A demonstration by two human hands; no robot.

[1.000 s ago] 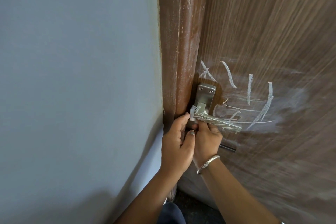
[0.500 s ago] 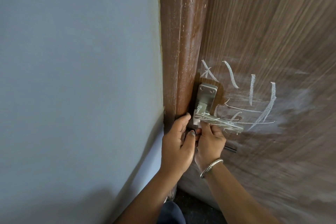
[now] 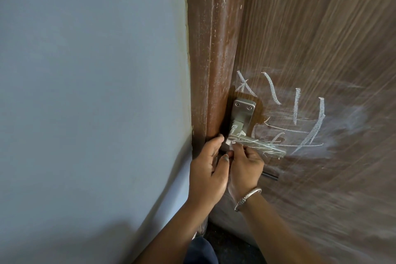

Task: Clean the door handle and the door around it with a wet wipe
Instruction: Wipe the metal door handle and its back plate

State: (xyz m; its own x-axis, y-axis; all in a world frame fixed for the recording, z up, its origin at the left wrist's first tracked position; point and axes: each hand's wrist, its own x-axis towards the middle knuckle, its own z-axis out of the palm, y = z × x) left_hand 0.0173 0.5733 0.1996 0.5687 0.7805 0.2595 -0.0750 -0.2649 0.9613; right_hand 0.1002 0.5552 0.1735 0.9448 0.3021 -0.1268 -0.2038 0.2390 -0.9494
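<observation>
A silver lever door handle (image 3: 260,147) on its screwed plate (image 3: 244,111) is scribbled with white chalk. The brown wooden door (image 3: 321,49) around it carries chalk strokes and a pale smear. A white wet wipe (image 3: 229,142) is bunched at the lever's inner end. My right hand (image 3: 246,167), with a metal bangle on its wrist, pinches the wipe from below against the lever. My left hand (image 3: 209,169) sits just left of it; its fingers curl into the dark gap at the door's edge, and its index fingertip is next to the wipe.
A dusty brown door frame (image 3: 212,60) runs up the left of the door, with a blue-grey wall (image 3: 85,92) beyond it. A short dark rod (image 3: 270,176) sticks out of the door under my right hand. Dark floor shows below.
The wipe has slid from the handle's neck down to the lever's inner end. My right hand's fingers have shifted a little along the lever; my left hand has stayed put.
</observation>
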